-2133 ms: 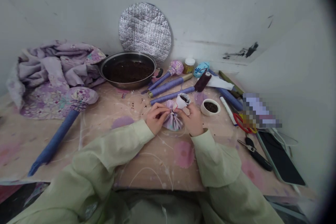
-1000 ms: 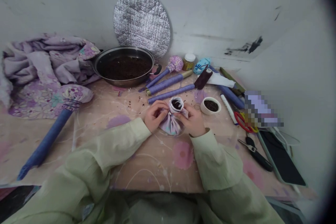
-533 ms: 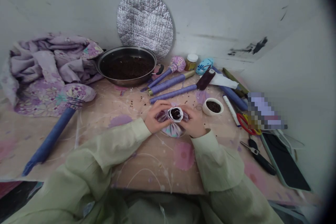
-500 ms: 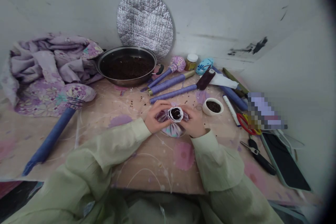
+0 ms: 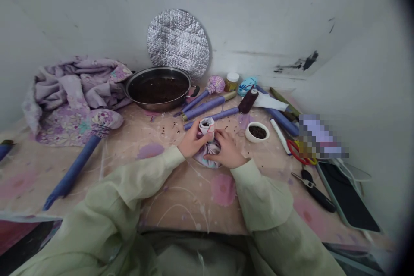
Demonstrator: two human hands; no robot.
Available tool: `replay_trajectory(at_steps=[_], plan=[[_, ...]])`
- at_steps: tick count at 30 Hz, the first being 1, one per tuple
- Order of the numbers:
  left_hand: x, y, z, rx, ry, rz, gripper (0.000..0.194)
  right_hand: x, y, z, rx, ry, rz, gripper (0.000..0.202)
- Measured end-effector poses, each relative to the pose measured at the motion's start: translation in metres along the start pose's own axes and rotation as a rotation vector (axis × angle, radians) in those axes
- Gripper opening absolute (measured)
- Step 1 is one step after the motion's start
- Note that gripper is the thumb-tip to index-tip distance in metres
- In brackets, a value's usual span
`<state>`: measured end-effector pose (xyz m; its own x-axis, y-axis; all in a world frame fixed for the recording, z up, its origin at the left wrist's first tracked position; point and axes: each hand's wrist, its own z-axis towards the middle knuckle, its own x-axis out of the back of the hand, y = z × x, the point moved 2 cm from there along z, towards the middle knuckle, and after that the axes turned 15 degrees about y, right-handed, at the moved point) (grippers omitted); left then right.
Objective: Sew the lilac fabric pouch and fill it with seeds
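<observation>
A white paper tube [image 5: 207, 125] stands in the neck of a purple floral cloth bundle [image 5: 209, 161], its open mouth up and tilted slightly. Dark matter shows just inside the mouth. My left hand [image 5: 191, 142] is closed around the tube's lower part, thumb across its front. Lower down, my right hand [image 5: 230, 150] grips the gathered cloth from the right, thumb in front. The palm sides of both hands are hidden. Right of them stands a small white cup [image 5: 258, 136] filled with dark crumbly material.
Behind are a dark-filled pan [image 5: 158, 105], a silver round mat [image 5: 177, 43] and a capped jar [image 5: 232, 82]. A blue-handled cloth-headed stick [image 5: 77, 164] and crumpled floral cloth [image 5: 61, 112] lie left. To the right are a thread spool [image 5: 248, 101], scissors [image 5: 296, 153], snips [image 5: 315, 189] and a phone [image 5: 349, 198].
My right hand has shifted from beside the tube's mouth down onto the gathered cloth. More of the tube's side now shows, and its mouth faces me less. The camera view has shifted slightly.
</observation>
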<state>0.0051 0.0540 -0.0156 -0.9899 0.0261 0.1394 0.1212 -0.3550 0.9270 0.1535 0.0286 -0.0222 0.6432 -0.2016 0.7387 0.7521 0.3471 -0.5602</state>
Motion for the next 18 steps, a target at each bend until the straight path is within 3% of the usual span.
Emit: replay_trajectory(at_steps=[4,9,13,18], plan=[[-0.007,0.000,0.011,0.024,-0.075,0.085,0.043,-0.002,0.000,-0.001,-0.024,0.018,-0.002,0.059],[-0.013,0.004,0.026,-0.022,-0.171,0.162,0.037,0.000,0.005,0.000,-0.087,0.130,-0.023,0.060],[-0.015,0.011,0.031,-0.034,-0.144,0.166,0.027,0.001,0.008,0.004,-0.040,0.148,0.059,0.028],[-0.021,0.025,0.038,0.090,-0.121,0.017,0.022,0.008,0.011,0.011,0.015,0.214,0.172,0.023]])
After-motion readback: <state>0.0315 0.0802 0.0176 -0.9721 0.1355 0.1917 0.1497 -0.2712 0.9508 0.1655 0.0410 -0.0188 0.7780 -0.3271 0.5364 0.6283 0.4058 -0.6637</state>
